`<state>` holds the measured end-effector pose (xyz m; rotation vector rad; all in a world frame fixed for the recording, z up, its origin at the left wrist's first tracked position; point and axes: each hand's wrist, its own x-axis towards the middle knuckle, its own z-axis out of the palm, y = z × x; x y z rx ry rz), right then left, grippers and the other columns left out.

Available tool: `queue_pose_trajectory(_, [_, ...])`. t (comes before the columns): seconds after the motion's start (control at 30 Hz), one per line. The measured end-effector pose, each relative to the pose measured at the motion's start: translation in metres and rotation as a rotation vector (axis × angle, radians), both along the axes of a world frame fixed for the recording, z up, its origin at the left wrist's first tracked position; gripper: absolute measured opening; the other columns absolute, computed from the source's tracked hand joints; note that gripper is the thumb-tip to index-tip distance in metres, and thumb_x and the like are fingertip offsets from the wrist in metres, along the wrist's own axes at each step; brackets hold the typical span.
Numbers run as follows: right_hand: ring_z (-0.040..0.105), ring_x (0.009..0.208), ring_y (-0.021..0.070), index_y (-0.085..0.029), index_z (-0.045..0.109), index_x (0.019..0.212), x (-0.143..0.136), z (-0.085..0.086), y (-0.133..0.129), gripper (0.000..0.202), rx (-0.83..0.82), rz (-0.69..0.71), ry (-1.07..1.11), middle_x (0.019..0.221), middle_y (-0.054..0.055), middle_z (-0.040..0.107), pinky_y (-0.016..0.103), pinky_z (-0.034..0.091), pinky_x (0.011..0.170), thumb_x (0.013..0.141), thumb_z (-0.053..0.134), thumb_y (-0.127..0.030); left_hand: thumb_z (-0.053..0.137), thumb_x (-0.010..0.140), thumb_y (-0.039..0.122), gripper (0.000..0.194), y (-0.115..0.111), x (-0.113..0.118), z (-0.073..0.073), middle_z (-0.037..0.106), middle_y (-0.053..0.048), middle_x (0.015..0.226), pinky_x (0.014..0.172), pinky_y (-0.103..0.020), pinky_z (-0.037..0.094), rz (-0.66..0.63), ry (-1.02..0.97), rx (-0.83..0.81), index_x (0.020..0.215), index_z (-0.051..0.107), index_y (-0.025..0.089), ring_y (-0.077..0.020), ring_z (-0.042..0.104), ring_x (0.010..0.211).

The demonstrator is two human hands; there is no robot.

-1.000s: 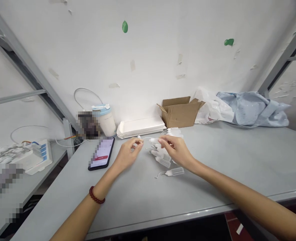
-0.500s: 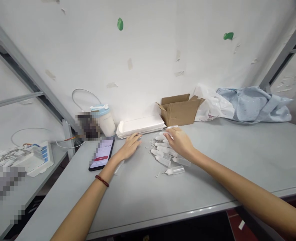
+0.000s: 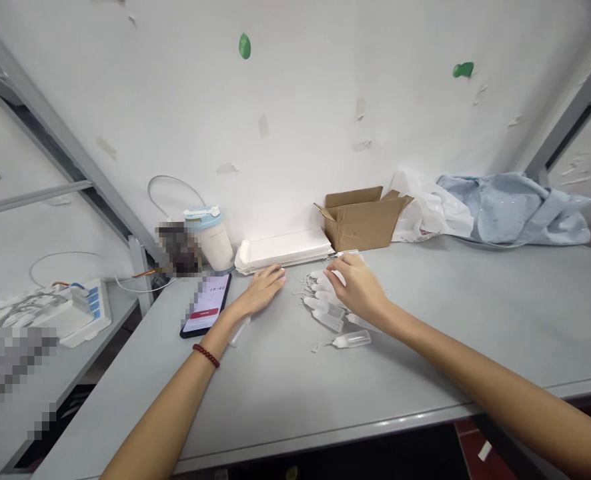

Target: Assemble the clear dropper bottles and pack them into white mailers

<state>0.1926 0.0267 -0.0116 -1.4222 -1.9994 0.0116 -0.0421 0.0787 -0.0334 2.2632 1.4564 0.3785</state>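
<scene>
Nearest, both forearms reach inward over the grey table (image 3: 285,393), the left one wearing a dark red bracelet (image 3: 206,356). A lone bottle (image 3: 353,339) lies in front of the pile of clear bottles (image 3: 328,320); another bottle (image 3: 240,331) lies beside the left wrist. The left hand (image 3: 263,290) is palm down, its fingers extended and close together, with a loose, ungripping spread. The right hand (image 3: 331,269) arches over the pile, thumb and forefinger curled narrowly towards each other; whether they hold a bottle cannot be told. Farther back stand white flat boxes (image 3: 285,250) and an open cardboard box (image 3: 363,223)
</scene>
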Motion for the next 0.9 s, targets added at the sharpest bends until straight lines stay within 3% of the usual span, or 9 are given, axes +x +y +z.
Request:
queue_pose_trajectory(0.17, [0.052,0.085,0.0197,-0.016,0.060,0.084,-0.009,-0.002,-0.010,0.019,0.098,0.118,-0.030,0.087,0.008,0.059,0.027,0.041,0.061,0.089,0.042,-0.018,0.019,0.092,0.044,0.055,0.001,0.000,-0.001,0.026,-0.007,0.149,0.110,-0.040,0.008,-0.025,0.044,-0.030,0.135,0.039,0.017,-0.0191,0.015,0.138])
queue_pose_trajectory(0.37, [0.050,0.082,0.0188,-0.015,0.059,0.084,-0.023,-0.007,-0.026,0.022,0.155,0.318,-0.091,0.086,0.010,0.059,0.028,0.041,0.065,0.090,0.038,-0.017,0.021,0.092,0.034,0.046,-0.003,0.003,0.001,0.053,-0.009,0.128,0.103,-0.040,0.027,-0.043,-0.018,0.169,0.108,0.062,0.017,-0.0218,0.040,0.123])
queue_pose_trajectory(0.43, [0.051,0.080,0.0185,-0.014,0.060,0.085,-0.030,-0.006,-0.033,0.021,0.077,0.396,-0.118,0.083,0.009,0.059,0.028,0.042,0.065,0.090,0.040,-0.017,0.025,0.092,0.031,0.043,-0.005,0.004,0.002,0.058,-0.009,0.118,0.100,-0.038,0.032,-0.053,-0.039,0.232,0.096,0.065,0.016,-0.0218,0.048,0.114])
queue_pose_trajectory(0.57, [0.055,0.076,0.0150,-0.014,0.060,0.096,-0.048,0.000,-0.047,0.016,-0.240,0.538,-0.086,0.086,0.007,0.061,0.026,0.042,0.068,0.087,0.047,-0.017,0.040,0.084,0.020,0.027,-0.007,0.002,0.001,0.061,-0.010,0.102,0.087,-0.033,0.042,-0.073,-0.049,0.287,0.086,0.066,0.014,-0.0201,0.056,0.093])
queue_pose_trajectory(0.7, [0.058,0.077,0.0200,-0.014,0.053,0.112,-0.072,0.003,-0.053,0.031,-0.381,0.588,-0.271,0.096,0.011,0.060,0.029,0.043,0.062,0.085,0.052,-0.028,0.047,0.075,0.010,0.022,-0.007,-0.001,0.000,0.062,-0.008,0.093,0.073,-0.029,0.046,-0.045,-0.052,0.297,0.081,0.068,0.014,-0.0173,0.058,0.077])
queue_pose_trajectory(0.9, [0.059,0.087,0.0273,-0.019,0.048,0.117,-0.115,-0.010,-0.044,0.037,-0.167,0.537,-0.448,0.101,0.015,0.060,0.035,0.046,0.065,0.089,0.042,-0.042,0.054,0.072,0.013,0.016,-0.005,-0.006,0.001,0.066,-0.005,0.078,0.069,-0.028,0.047,0.042,-0.100,0.285,0.076,0.069,0.016,-0.0162,0.058,0.068])
